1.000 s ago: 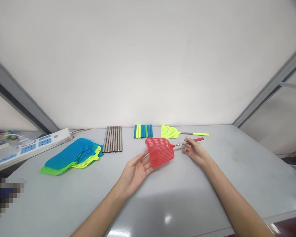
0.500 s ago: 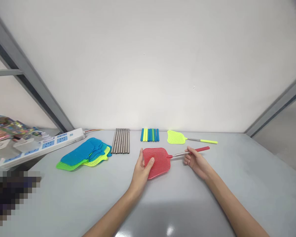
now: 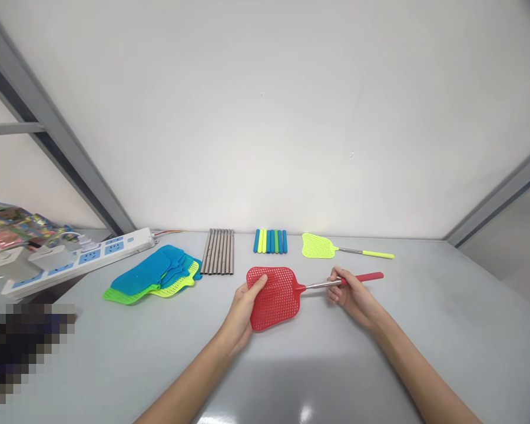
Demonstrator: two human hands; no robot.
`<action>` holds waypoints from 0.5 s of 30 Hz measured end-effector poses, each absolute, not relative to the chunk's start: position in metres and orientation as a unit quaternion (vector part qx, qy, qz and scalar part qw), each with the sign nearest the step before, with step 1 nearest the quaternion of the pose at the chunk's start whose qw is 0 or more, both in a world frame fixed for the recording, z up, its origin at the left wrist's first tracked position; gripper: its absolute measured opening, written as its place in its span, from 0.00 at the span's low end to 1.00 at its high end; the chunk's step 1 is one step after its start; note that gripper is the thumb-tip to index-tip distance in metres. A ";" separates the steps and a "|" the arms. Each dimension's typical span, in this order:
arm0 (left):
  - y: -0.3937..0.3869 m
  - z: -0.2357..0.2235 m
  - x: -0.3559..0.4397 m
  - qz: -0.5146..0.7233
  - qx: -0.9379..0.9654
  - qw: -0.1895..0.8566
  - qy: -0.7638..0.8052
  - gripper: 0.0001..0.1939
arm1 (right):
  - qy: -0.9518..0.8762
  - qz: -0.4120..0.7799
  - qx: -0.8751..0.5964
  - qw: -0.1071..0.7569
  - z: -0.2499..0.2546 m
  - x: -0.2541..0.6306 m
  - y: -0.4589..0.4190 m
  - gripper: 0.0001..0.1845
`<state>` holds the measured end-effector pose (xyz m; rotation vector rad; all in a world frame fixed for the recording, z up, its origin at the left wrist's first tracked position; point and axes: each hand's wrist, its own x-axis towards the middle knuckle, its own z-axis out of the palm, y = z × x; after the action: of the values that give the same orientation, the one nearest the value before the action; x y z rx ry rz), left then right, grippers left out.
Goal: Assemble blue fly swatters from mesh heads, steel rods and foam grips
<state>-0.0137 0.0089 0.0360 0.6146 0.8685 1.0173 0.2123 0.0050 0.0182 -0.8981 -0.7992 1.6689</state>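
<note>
A red fly swatter [image 3: 277,300] with a perforated head, a metal shaft and a red handle is held above the table in both hands. My left hand [image 3: 242,312] grips the left edge of its head, thumb on top and the other fingers underneath. My right hand [image 3: 350,294] is closed around the shaft where it meets the handle. Behind it lies a yellow-green fly swatter [image 3: 318,246] with its handle to the right. Blue, green and yellow swatter heads [image 3: 145,272] are piled to the left.
Several metal rods [image 3: 218,252] lie side by side near the wall, beside a row of blue, yellow and green handle tubes [image 3: 270,241]. A white power strip [image 3: 128,254] with plugs in it stretches along the left. Plastic-wrapped goods [image 3: 13,227] sit at the far left.
The swatter's head has shifted slightly left and down with my left hand, while its handle end has moved a little right and down with my right hand. Both hands keep their hold.
</note>
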 end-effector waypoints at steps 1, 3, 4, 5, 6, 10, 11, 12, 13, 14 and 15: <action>0.009 0.035 -0.014 0.460 0.278 0.745 0.396 0.15 | -0.334 0.695 -0.374 0.516 0.018 0.212 0.005 0.13; 0.009 0.034 -0.014 0.455 0.277 0.749 0.395 0.16 | -0.332 0.700 -0.370 0.513 0.018 0.210 0.005 0.13; 0.009 0.033 -0.014 0.454 0.276 0.749 0.395 0.16 | -0.330 0.704 -0.367 0.511 0.018 0.209 0.005 0.13; 0.009 0.032 -0.014 0.454 0.276 0.749 0.396 0.16 | -0.328 0.710 -0.361 0.508 0.018 0.209 0.005 0.13; 0.008 0.031 -0.013 0.453 0.275 0.749 0.398 0.17 | -0.327 0.716 -0.355 0.505 0.017 0.208 0.005 0.14; 0.006 0.028 -0.011 0.443 0.270 0.753 0.404 0.17 | -0.332 0.733 -0.328 0.495 0.018 0.207 0.004 0.15; 0.005 0.027 -0.010 0.441 0.267 0.754 0.406 0.18 | -0.335 0.733 -0.326 0.494 0.019 0.208 0.004 0.15; 0.005 0.027 -0.009 0.439 0.264 0.755 0.408 0.18 | -0.339 0.732 -0.325 0.493 0.019 0.208 0.003 0.15; 0.004 0.026 -0.009 0.438 0.261 0.756 0.411 0.18 | -0.341 0.731 -0.326 0.493 0.020 0.208 0.004 0.15; 0.004 0.026 -0.008 0.436 0.259 0.755 0.415 0.18 | -0.343 0.730 -0.327 0.492 0.021 0.209 0.004 0.15; 0.003 0.026 -0.008 0.434 0.256 0.755 0.419 0.18 | -0.344 0.730 -0.329 0.491 0.021 0.209 0.004 0.15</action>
<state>-0.0082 0.0034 0.0262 0.5595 0.9133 0.9473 0.2092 0.0039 0.0215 -0.7980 -0.8351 1.7715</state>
